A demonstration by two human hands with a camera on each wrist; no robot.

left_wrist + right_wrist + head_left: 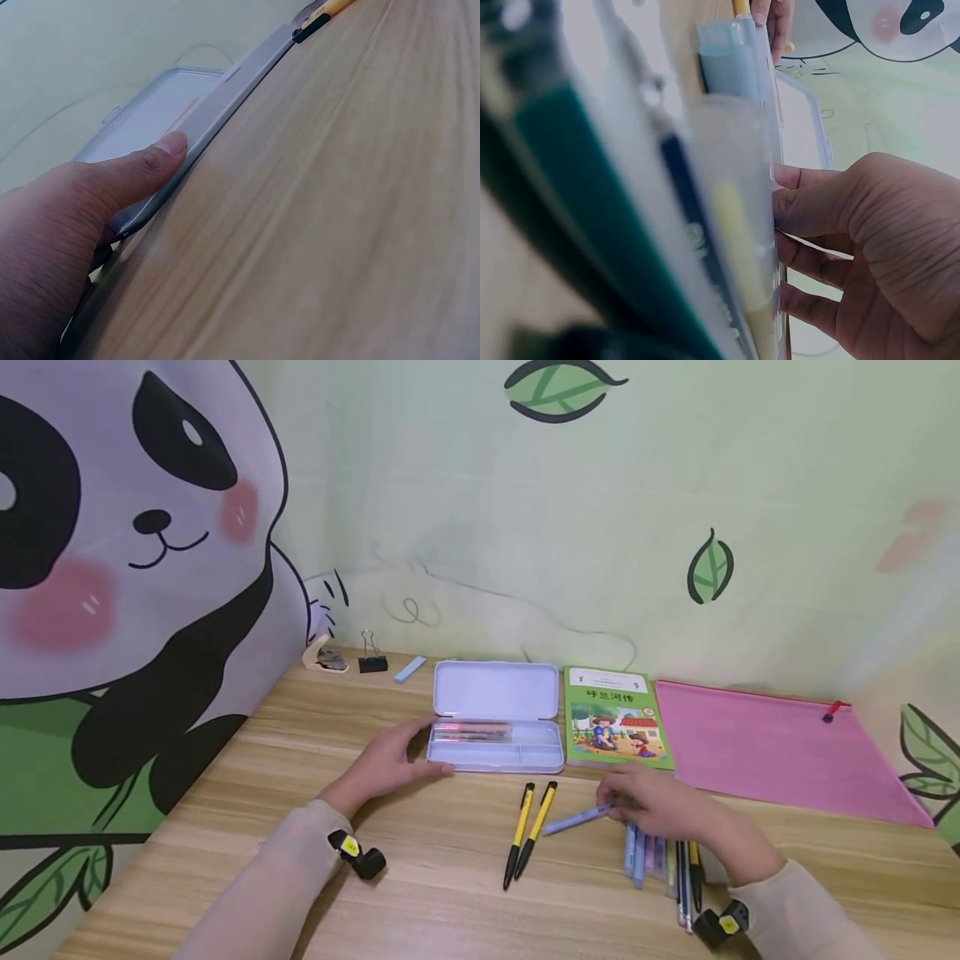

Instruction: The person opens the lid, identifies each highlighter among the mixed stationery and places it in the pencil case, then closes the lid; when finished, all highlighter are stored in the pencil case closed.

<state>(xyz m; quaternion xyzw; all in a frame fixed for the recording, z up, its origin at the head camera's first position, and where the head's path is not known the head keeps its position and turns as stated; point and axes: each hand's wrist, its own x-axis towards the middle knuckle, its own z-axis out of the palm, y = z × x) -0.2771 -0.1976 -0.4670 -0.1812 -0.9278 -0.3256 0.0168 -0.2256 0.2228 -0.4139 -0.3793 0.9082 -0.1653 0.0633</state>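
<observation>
A pale lavender pencil case [472,758] lies with its lid raised, and several thin pens [472,732] fill its back compartment. My left hand [386,766] grips the case's left end, thumb [161,156] along the front side and fingers around the end. Between the thumb and fingers of my right hand [660,806] is one end of a slim blue highlighter [576,820], pointing left just over the table. Below that hand lies a row of highlighters [637,856], pencils [683,889] and a yellow-black pen [696,872]. Two yellow-black pens [531,835] lie in front of the case.
A green book [618,718] stands close right of the case, with a pink zip pouch [787,752] beyond it. Along the back left are a stapler [325,656], a black binder clip [372,663] and a blue eraser-like bar [409,669]. A printed wall rises behind.
</observation>
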